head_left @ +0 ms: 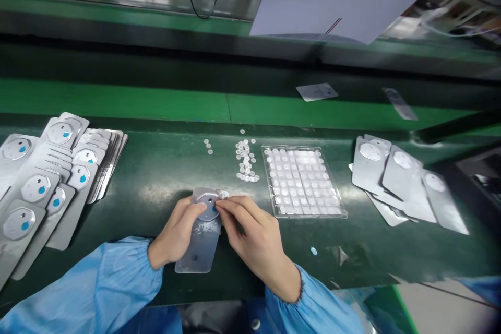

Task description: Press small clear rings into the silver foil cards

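A flat silver metal plate (201, 250) with a round recess near its top lies in front of me on the green bench. My left hand (178, 229) grips the plate's left edge, thumb pressed on the round part. At the recess's right side, my right hand (252, 227) has thumb and forefinger pinched together beside a blue spot (214, 209). What sits between those fingertips is too small to make out. A whitish clear bit (224, 194) shows just above them.
Plates with blue spots (35, 188) are piled at left; plates without visible blue (407, 172) overlap at right. Small white discs (246, 162) lie loose beyond my hands, beside a clear tray (343, 214) of white pieces. A conveyor strip (164, 99) carries two plates behind the bench.
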Motion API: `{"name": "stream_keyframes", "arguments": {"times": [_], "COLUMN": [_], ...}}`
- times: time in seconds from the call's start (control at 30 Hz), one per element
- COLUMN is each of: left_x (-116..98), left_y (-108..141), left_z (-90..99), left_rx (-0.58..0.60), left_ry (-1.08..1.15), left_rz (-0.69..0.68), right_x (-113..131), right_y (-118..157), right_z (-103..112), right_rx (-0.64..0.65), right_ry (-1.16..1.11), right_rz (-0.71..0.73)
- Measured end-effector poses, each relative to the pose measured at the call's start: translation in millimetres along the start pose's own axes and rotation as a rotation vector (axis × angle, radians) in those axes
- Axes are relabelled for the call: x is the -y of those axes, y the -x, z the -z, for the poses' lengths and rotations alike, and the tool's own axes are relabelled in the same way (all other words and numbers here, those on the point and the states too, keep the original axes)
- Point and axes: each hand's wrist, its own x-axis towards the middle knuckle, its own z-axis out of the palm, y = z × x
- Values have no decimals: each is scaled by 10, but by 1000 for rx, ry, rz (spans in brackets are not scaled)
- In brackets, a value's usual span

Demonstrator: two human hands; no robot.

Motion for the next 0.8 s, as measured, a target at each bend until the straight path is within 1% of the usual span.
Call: {"name": "stream_keyframes", "arguments": {"times": [0.1, 0.17, 0.2, 0.23, 0.3, 0.37, 0.5, 0.6, 0.67, 0.73, 0.8], "left_x": [122, 177, 188, 187, 162, 130, 95, 73, 59, 50, 43], "left_y": [-57, -94, -108, -117, -122, -111, -63, -18, 1, 2, -14], "left_z": [34, 48, 50, 48, 38, 26, 14, 7, 1, -3, -9], "left_rx": [-69, -129, -141, -134, -69, -24, -39, 25, 40, 29, -7], "left_ry": [34, 54, 53, 47, 38, 28, -46, -88, -93, -86, -67], "left_rz": [-6, -22, -30, -34, -35, -39, -98, -128, -128, -129, -122], "right_x": [-11, -18, -20, -22, -25, -32, -51, -50, -41, -33, -30], "right_y": [12, 33, 45, 56, 72, 78, 73, 66, 60, 62, 78], "right_z": [-34, -56, -64, -69, -73, -72, -76, -76, -73, -72, -82], "right_rx": [-2, -18, -28, -40, -62, -69, -31, -16, -5, 14, 21], "right_ry": [81, 52, 9, -46, -153, -189, -60, 10, 46, 70, 46], "right_rz": [52, 61, 44, 13, -56, -84, -23, 0, 9, 15, 9]}}
